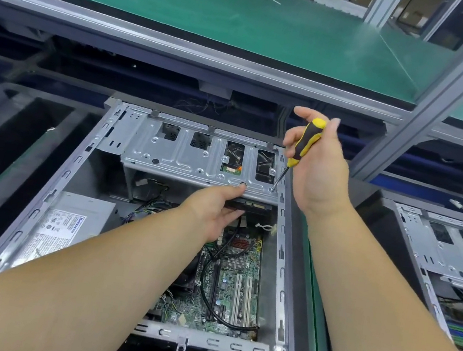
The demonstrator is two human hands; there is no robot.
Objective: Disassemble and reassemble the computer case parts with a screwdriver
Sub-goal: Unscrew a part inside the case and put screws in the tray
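Open computer case (283,280) lying on its side, seen from above. At its near left lies the power supply (73,224), label upward. Across the far end sits the metal drive cage (197,153), whose cut-outs show dark components beneath. The green motherboard (236,278) fills the near right of the case floor, crossed by a looping black cable (209,267).

The left hand (212,209) reaches under the near edge of the drive cage, thumb on top of the edge and fingers underneath, apparently steadying it by a light pinch. The right hand (315,165) clasps the yellow-and-black screwdriver (303,144) by its handle, forefinger raised; the shaft slopes down and left, with its tip on a screw (272,189) at the cage's near right corner.

Step in hand: driving a cage-fixing screw; whether it is being loosened or tightened cannot be told. The next move likely calls for keeping the tip seated and the shaft in line with the screw while turning, with the cage held so that it does not shift.

At far right stands a second open case (458,252), holding a similar cage and board.
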